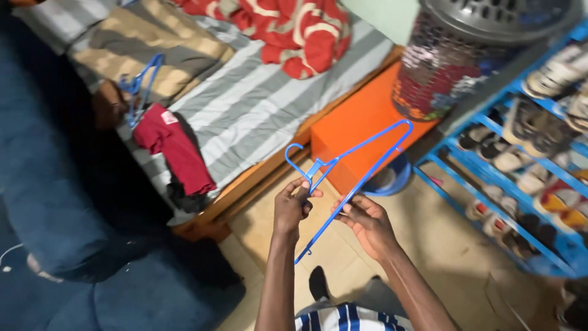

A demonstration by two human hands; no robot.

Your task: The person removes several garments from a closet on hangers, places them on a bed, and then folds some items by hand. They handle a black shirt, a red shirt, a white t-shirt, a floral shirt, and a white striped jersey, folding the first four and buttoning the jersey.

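Head view: both hands up front, holding one blue plastic hanger (355, 162) between them, over the tan floor (429, 245).

Left hand (292, 205): fingers closed in a pinch on the hanger's neck, just below the hook. Hook curls up and to the left of that hand.

Right hand (367, 224): fingertips pinching the lower straight bar about mid-length. Bar runs diagonally, low end hanging below and between the wrists, high end up and away to the right.

Hanger is bare, no garment on it, tilted, held clear of everything else.

Beyond the hands: orange block (355, 116) on the floor, touching the bed's wooden edge. Bed (257, 104) with grey-striped sheet lies up and left of the left hand. On it, a second blue hanger (138, 86) carrying a dark red garment (174, 150) that droops over the bed edge; red patterned blanket (288, 30) farther back.

Far left of the left hand: dark blue sofa (55, 202).

Up and right of the right hand: grey perforated laundry basket (465, 55), lidded, coloured fabric showing through. Right of the right hand: blue shoe rack (527, 165), shelves full of shoes. Small blue bowl (389, 178) on the floor behind the hanger's bar.
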